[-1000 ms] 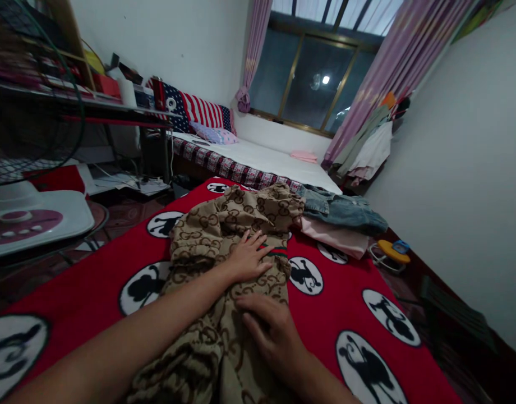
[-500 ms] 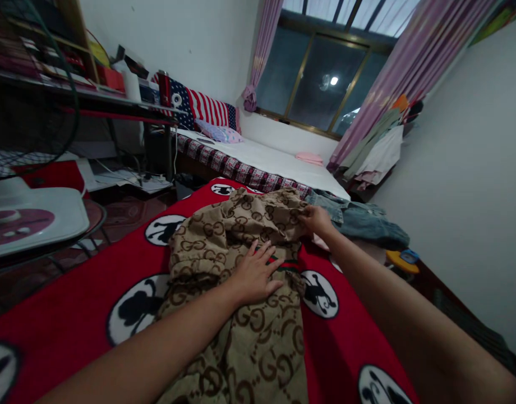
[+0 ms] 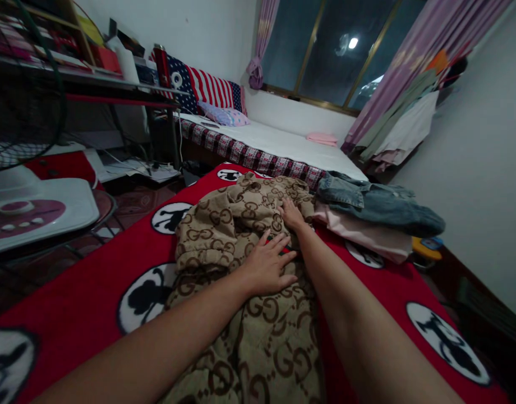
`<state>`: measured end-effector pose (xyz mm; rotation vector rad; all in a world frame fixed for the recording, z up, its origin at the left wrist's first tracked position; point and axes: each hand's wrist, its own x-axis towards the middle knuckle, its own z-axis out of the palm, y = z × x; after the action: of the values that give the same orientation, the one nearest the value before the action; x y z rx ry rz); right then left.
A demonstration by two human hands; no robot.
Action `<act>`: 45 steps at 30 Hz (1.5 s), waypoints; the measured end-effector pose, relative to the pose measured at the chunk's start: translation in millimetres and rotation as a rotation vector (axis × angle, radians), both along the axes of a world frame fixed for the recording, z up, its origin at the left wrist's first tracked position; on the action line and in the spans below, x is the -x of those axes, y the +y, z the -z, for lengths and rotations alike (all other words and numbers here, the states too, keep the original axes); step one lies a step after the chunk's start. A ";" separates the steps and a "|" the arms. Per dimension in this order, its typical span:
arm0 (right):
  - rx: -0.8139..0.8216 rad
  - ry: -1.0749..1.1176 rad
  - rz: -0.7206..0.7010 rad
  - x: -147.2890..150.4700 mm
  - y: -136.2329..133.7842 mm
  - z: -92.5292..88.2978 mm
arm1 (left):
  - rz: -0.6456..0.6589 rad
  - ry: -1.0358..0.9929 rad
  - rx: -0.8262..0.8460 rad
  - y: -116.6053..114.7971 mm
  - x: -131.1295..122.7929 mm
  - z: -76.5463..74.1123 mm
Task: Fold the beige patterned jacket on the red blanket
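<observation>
A tan garment [image 3: 279, 331] with a brown letter pattern and a green-and-red striped waist lies spread on the red blanket [image 3: 85, 292]. My left hand [image 3: 270, 265] rests flat on its middle, fingers spread, partly covering the stripe. Just beyond it, my right hand [image 3: 290, 214] lies on the upper part of the garment, fingers stretched over the folded-in cloth. To the right of the garment, folded blue jeans [image 3: 376, 205] are stacked on a folded pale pink cloth [image 3: 363, 230].
Behind the blanket stands a bed [image 3: 279, 137] with a white top and patterned side. A desk [image 3: 115, 92] with boxes and a red flask [image 3: 161, 64] is at the left, near a fan base [image 3: 39, 207]. Clothes [image 3: 409, 134] hang by the right wall. A yellow stool [image 3: 426, 248] stands low at right.
My right hand has moved left from the garment's right edge, letting go of the cloth, which is now folded inward. My left hand stays on the garment. The view has shifted slightly.
</observation>
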<state>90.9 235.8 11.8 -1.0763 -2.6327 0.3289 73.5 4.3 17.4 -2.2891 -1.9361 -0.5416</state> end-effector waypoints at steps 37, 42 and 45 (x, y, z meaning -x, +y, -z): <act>0.162 0.533 -0.213 -106.2 -206.6 -4.0 | -0.012 -0.680 0.214 -129.1 14.0 -30.0; -0.023 0.145 -0.256 -93.6 -204.0 -22.5 | 0.284 -0.575 0.462 -182.2 10.0 -56.6; -0.019 -0.030 -0.253 -78.4 -194.6 -37.2 | 0.292 -0.450 0.451 -191.5 5.8 -69.3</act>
<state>169.3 41.2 49.0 -0.7477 -2.7963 0.3412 67.7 -187.2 86.7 -2.9806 -2.0925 -0.7733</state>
